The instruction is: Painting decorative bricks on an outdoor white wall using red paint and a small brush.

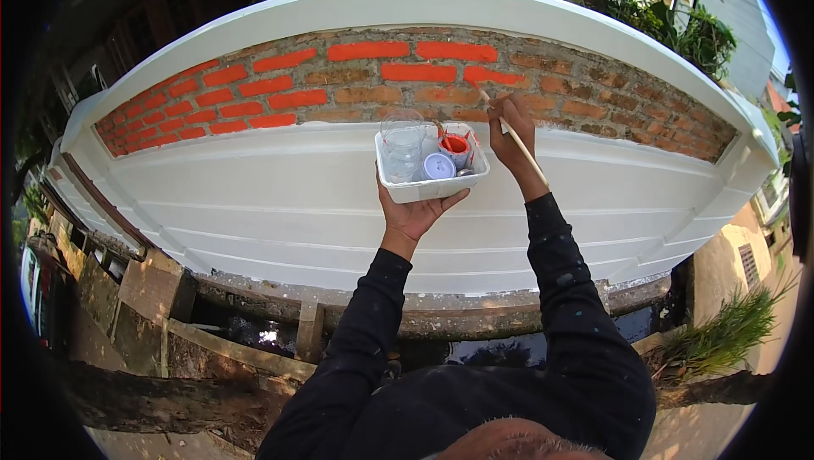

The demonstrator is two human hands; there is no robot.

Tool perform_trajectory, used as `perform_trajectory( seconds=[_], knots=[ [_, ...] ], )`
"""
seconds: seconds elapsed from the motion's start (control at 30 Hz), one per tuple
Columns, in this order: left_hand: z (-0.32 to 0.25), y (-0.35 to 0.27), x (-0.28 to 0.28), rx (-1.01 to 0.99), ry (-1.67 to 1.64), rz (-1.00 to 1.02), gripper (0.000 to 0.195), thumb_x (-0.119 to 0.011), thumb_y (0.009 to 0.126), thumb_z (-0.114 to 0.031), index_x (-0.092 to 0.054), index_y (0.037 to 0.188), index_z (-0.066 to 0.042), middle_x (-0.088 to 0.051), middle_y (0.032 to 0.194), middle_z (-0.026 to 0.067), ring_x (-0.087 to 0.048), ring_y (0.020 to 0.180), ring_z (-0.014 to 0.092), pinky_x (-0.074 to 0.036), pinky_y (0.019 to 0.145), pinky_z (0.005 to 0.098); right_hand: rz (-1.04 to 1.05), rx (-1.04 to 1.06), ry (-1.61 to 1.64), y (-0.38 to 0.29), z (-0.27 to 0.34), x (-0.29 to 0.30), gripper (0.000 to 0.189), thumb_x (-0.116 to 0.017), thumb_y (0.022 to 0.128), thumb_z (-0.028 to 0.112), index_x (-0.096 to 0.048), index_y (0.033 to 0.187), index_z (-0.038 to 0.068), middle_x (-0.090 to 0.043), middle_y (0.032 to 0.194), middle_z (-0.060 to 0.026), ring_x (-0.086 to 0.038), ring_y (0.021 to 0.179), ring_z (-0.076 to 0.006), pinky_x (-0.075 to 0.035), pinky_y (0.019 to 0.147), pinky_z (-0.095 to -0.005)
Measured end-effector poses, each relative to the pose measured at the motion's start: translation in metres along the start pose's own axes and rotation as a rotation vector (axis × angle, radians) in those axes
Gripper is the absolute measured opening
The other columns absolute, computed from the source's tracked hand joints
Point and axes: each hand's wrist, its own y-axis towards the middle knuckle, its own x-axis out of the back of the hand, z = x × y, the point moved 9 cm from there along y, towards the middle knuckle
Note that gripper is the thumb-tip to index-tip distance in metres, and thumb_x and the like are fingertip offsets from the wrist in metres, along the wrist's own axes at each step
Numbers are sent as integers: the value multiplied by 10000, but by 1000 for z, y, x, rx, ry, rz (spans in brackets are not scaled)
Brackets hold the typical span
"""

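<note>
My left hand (413, 212) holds a white plastic tub (420, 191) from below, close to the wall. In the tub are a clear plastic cup (402, 148), an open can of orange-red paint (455, 146) with a brush handle leaning in it, and a container with a pale lilac lid (439, 166). My right hand (512, 132) is closed around the long pale handle of a paintbrush (526, 153). The brush tip touches a partly painted brick (493, 76) in the wall's brick panel. Bricks to the left are largely orange-red, while those to the right (575, 109) are bare.
A white-painted wall (331, 174) surrounds the brick panel. Below it runs a ditch with dark water (496, 352), crossed by a short concrete beam (310, 331). A tree trunk (159, 403) lies across the lower left view. A spiky green plant (731, 339) grows at the right.
</note>
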Motion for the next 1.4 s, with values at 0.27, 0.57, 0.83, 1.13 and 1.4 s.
perform_trajectory(
  seconds=[0.27,0.57,0.83,1.13,1.4],
  knots=[
    [-3,-1,4,-14,21,-6,1057,-467,906,-851,-200,1692,-197,-303,1696,202,-388,1498,515,-330,1195,753,50,19,-39,-5,0,0,165,-659,840,-130,-565,890,-4,-594,943,-154,-656,837,-349,-547,702,-416],
    [1,-1,1,4,24,-16,1063,-471,900,-857,-205,1691,-197,-303,1693,209,-390,1494,521,-339,1191,751,24,-12,-58,-8,3,6,192,-670,845,-146,-558,889,4,-638,978,-163,-685,880,-351,-568,743,-408],
    [0,-4,3,-10,28,-10,1070,-465,900,-864,-197,1692,-196,-307,1691,211,-396,1490,522,-348,1192,741,-31,-28,-81,-7,6,13,171,-648,835,-134,-557,889,2,-610,949,-154,-671,859,-358,-560,729,-416],
    [2,-6,3,-14,44,-18,1053,-465,908,-853,-200,1690,-199,-302,1692,205,-390,1496,516,-346,1194,743,-27,-3,-116,-11,4,16,177,-649,837,-139,-563,894,5,-615,963,-157,-658,843,-357,-547,707,-425],
    [4,-6,7,-9,30,-18,1050,-479,906,-845,-206,1689,-201,-304,1691,204,-394,1493,518,-345,1193,747,9,-21,-71,-6,0,14,178,-640,836,-142,-560,880,11,-608,950,-158,-659,861,-362,-547,731,-427]
  ],
)
